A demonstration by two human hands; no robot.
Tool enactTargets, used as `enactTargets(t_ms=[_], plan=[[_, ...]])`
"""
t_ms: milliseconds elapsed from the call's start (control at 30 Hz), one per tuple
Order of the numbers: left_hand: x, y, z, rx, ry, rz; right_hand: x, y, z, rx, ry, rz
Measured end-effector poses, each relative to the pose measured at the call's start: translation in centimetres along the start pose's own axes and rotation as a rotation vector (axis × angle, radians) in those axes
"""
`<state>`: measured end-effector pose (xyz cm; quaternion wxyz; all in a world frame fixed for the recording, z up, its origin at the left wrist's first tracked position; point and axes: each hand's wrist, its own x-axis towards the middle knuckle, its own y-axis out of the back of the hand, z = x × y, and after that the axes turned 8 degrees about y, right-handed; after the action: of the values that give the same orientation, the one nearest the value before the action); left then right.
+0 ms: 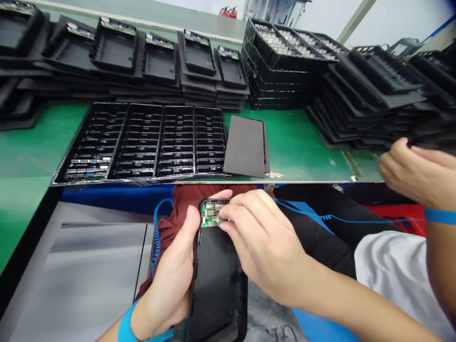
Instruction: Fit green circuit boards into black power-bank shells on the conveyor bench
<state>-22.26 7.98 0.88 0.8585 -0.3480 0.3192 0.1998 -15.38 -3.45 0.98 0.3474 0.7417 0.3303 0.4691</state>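
Observation:
My left hand [178, 266] is wrapped round the left side of a black plastic case [217, 280], a shallow open shell held upright above my lap. At the case's upper end sits a green circuit board [210, 213] with a small digit display and metal ports. My right hand [263, 237] is closed, its thumb and fingertips pinched at the board's right end. Those fingers cover part of the board, so the exact contact is hidden. Beyond the case, at the table edge, lies a black slotted tray [162, 140] with a few boards in its front left corner.
Beside the tray lie dark flat sheets [245, 145]. Along the back stand stacked sheets with cases fitted with boards [160, 59], a pile of black trays [281, 76], and more stacked cases [381, 76]. A co-worker's hand [420, 171] is at the right. A blue coiled cord [156, 228] hangs near my left arm.

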Motion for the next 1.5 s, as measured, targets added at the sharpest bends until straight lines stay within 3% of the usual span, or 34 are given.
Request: enactTargets(t_ms=[267, 533, 800, 1067, 1300, 1500], plan=[[0.4, -0.2, 0.3, -0.107, -0.007, -0.113, 1.0, 0.4, -0.6, -0.111, 0.019, 0.015], [0.4, 0.8, -0.4, -0.007, 0.053, 0.027, 1.4, 0.4, -0.9, -0.145, 0.030, 0.058], [0.8, 1.7, -1.1, 0.097, -0.163, 0.011, 1.1, 0.8, -0.6, 0.036, -0.051, 0.051], [0.6, 1.1, -0.9, -0.116, -0.083, -0.225, 1.2, 0.5, -0.8, 0.122, -0.139, 0.092], [0.7, 1.6, -1.3, -0.150, -0.093, -0.253, 1.3, 0.1, -1.1, 0.106, -0.149, 0.140], [0.6, 1.5, -1.2, -0.101, -0.115, -0.229, 1.2, -0.1, -0.7, 0.107, -0.147, 0.072]])
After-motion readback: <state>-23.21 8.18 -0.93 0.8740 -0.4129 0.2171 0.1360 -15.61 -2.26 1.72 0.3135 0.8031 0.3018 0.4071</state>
